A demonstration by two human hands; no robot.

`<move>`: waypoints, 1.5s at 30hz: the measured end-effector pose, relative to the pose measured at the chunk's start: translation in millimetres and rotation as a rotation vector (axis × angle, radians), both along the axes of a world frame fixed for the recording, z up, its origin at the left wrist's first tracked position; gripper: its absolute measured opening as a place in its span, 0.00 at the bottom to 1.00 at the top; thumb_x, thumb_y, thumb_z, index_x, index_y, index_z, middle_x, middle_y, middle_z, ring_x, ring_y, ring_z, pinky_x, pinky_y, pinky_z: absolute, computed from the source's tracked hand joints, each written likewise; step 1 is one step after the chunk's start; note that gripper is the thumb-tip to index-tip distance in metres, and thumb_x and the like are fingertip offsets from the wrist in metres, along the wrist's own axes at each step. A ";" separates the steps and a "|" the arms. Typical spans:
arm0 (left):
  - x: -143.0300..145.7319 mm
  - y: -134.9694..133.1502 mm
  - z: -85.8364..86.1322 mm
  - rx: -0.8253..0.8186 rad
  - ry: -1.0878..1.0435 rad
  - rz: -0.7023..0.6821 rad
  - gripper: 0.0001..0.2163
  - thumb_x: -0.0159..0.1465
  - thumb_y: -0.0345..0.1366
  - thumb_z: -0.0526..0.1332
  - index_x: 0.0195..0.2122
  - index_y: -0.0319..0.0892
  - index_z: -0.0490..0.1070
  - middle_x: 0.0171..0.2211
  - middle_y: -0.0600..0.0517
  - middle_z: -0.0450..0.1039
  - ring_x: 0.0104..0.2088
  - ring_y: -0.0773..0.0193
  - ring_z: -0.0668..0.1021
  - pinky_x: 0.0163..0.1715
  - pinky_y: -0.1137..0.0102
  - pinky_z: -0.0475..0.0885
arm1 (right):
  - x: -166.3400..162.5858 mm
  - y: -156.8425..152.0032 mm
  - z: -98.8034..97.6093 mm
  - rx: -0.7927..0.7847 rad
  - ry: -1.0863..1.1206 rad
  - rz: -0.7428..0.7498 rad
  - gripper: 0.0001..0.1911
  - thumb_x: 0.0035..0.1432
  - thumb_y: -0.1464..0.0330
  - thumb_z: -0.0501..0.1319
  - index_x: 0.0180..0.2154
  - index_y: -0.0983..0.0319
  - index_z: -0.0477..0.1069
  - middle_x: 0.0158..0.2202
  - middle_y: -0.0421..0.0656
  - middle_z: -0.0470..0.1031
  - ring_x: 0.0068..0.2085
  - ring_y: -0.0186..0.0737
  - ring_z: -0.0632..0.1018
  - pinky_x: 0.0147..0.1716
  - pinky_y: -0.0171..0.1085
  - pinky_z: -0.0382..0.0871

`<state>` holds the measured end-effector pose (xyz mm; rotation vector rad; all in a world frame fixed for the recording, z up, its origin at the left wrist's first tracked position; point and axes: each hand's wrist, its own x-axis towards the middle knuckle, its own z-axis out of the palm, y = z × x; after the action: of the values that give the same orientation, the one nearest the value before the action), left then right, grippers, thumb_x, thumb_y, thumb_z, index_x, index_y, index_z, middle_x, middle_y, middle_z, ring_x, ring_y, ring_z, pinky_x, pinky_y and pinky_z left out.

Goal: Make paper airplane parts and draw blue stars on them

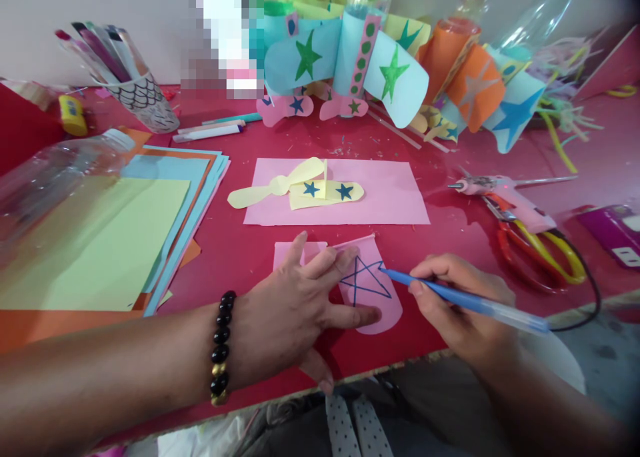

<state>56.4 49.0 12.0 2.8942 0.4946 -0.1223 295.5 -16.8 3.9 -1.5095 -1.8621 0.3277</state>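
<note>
My right hand (pixel 465 304) grips a blue marker pen (pixel 465 298) whose tip touches a pink paper cutout (pixel 387 314) with a rounded end. A blue outlined star is drawn on that cutout. Spread flat, my left hand (pixel 305 287) presses the cutout on the table and partly hides it, along with a second pink paper piece (pixel 285 252). Beyond my hands lies a pink paper sheet (pixel 390 194). On it rest a pale yellow paper propeller shape (pixel 277 185) and a yellow paper strip (pixel 327 200) with two blue stars.
Coloured paper sheets (pixel 95 244) and a clear plastic bottle (pixel 65 170) lie left. A cup of markers (pixel 143 100) stands behind. Bottles wrapped in paper (pixel 350 50) line the back. On the right are a hot glue gun (pixel 520 200), scissors (pixel 545 260) and a purple item (pixel 613 234).
</note>
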 end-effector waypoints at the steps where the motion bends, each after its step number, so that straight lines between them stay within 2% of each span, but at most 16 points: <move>1: -0.3 0.0 -0.2 0.000 -0.005 -0.001 0.37 0.50 0.68 0.59 0.61 0.67 0.58 0.67 0.38 0.48 0.63 0.35 0.57 0.52 0.30 0.49 | 0.3 -0.4 -0.1 -0.001 0.001 0.009 0.04 0.55 0.73 0.63 0.33 0.61 0.69 0.26 0.37 0.74 0.22 0.28 0.71 0.25 0.30 0.65; 6: -1.4 0.1 -2.4 0.001 -0.035 0.000 0.37 0.52 0.67 0.58 0.62 0.66 0.58 0.67 0.39 0.47 0.64 0.36 0.55 0.53 0.31 0.48 | -0.8 -2.0 0.3 0.006 0.004 0.070 0.04 0.55 0.74 0.62 0.34 0.61 0.69 0.27 0.38 0.74 0.24 0.29 0.72 0.26 0.30 0.66; 16: -1.8 -0.7 -3.0 0.015 -0.041 0.011 0.40 0.49 0.69 0.58 0.64 0.66 0.55 0.66 0.36 0.47 0.62 0.33 0.58 0.52 0.32 0.51 | -9.7 -4.2 3.2 -0.008 0.038 0.155 0.04 0.55 0.75 0.60 0.34 0.62 0.69 0.28 0.42 0.74 0.27 0.32 0.74 0.29 0.33 0.67; 23: -1.2 -0.7 -0.8 0.037 -0.029 0.009 0.41 0.48 0.69 0.59 0.63 0.67 0.54 0.64 0.37 0.52 0.60 0.34 0.59 0.51 0.33 0.54 | -8.8 -3.4 3.5 -0.013 0.044 0.174 0.04 0.54 0.75 0.60 0.34 0.62 0.69 0.28 0.41 0.74 0.27 0.32 0.74 0.28 0.33 0.67; 31: -1.8 -5.5 -2.9 0.037 -0.021 0.005 0.46 0.40 0.69 0.63 0.62 0.69 0.56 0.66 0.40 0.50 0.63 0.32 0.55 0.53 0.31 0.49 | -8.3 -3.2 2.7 -0.012 0.039 0.154 0.04 0.54 0.74 0.61 0.34 0.62 0.69 0.29 0.42 0.75 0.27 0.33 0.74 0.27 0.33 0.67; 36: -1.6 -5.6 -2.1 0.020 -0.014 0.002 0.45 0.42 0.70 0.61 0.62 0.69 0.56 0.66 0.39 0.49 0.65 0.33 0.51 0.54 0.31 0.47 | -9.2 -3.4 4.4 -0.020 0.049 0.165 0.03 0.54 0.75 0.60 0.33 0.62 0.69 0.27 0.41 0.74 0.26 0.33 0.74 0.26 0.34 0.66; 45: -0.2 -6.9 -2.1 0.014 -0.018 0.022 0.47 0.39 0.68 0.65 0.62 0.68 0.57 0.66 0.38 0.48 0.62 0.29 0.54 0.53 0.31 0.48 | -8.3 -5.2 3.6 -0.052 0.069 0.214 0.06 0.53 0.75 0.60 0.34 0.60 0.68 0.27 0.41 0.72 0.26 0.36 0.74 0.26 0.36 0.67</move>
<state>56.2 42.2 9.9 2.9003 0.5265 -0.0900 287.2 -22.1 7.5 -1.3174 -1.9766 0.5250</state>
